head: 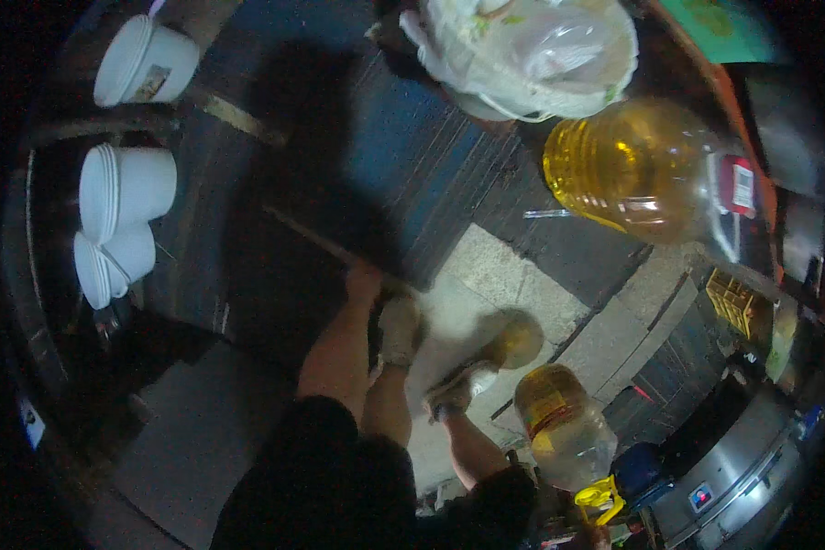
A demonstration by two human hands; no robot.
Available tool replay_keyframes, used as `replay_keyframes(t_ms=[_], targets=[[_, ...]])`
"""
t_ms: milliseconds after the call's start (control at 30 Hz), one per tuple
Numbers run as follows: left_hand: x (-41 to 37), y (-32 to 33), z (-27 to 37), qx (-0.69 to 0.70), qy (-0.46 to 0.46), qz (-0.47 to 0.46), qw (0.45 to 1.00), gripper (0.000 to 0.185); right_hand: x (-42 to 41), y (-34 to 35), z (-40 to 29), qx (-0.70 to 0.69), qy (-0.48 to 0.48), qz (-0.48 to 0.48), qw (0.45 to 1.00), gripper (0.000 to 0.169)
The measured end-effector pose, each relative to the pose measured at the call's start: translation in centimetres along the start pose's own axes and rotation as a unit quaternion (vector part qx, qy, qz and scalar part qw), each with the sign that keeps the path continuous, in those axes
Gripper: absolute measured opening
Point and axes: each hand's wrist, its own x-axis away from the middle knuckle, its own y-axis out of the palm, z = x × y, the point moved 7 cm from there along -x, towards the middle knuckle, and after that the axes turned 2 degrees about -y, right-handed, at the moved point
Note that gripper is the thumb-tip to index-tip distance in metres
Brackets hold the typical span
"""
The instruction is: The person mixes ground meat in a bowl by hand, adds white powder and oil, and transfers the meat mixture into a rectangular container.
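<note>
My left hand [364, 278] is low beside my foot and blurred; a thin pale strip [309, 234] runs up to it. Whether the fingers hold that strip or it lies behind them, I cannot tell. At the lower right, a clear plastic jug [567, 426] with some yellow liquid in its base hangs over the floor, its shadow falling on the pale tiles. My right hand [599, 537] is mostly cut off by the bottom edge, at the jug's yellow handle [599, 500]. Both my feet [397, 330] are in view between the hands.
A larger jug of yellow liquid [625, 172] stands to the right, near a white-lined waste bin [481, 106]. White buckets [141, 185] line the left side. A yellow crate [729, 302] and a stainless steel cabinet [722, 474] occupy the right. Dark boards meet pale floor tiles [488, 268].
</note>
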Motion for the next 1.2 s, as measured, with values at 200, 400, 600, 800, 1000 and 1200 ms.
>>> replay_keyframes(t_ms=[200, 400, 600, 800, 1000, 1200], targets=[[3.9, -15.2, 17.0, 0.726, -0.092, -0.271, 0.625, 0.02, 5.3, -1.6, 0.0, -0.036, -0.013, -0.017, 0.999, 0.021], [3.3, -45.2, 33.4, 0.645, 0.003, -0.173, 0.744, 0.026, 14.4, -3.5, 0.7, -0.077, -0.019, -0.043, 0.996, 0.022], [13.5, -31.8, 29.2, 0.361, 0.013, -0.284, 0.888, 0.029, 23.7, -9.3, -1.0, -0.131, -0.034, -0.043, 0.99, 0.024], [40.2, -24.8, 30.6, 0.413, -0.113, -0.594, 0.681, 0.039, 31.7, -21.0, -1.0, -0.293, -0.099, 0.011, 0.951, 0.028], [61.3, -44.3, 50.7, 0.531, -0.036, -0.796, 0.287, 0.048, 36.6, -35.8, 0.4, -0.343, -0.196, -0.021, 0.918, 0.033], [70.2, -37.9, 58.8, 0.442, -0.164, -0.691, 0.549, 0.055, 38.2, -45.2, -2.4, -0.342, -0.364, -0.086, 0.862, 0.012]])
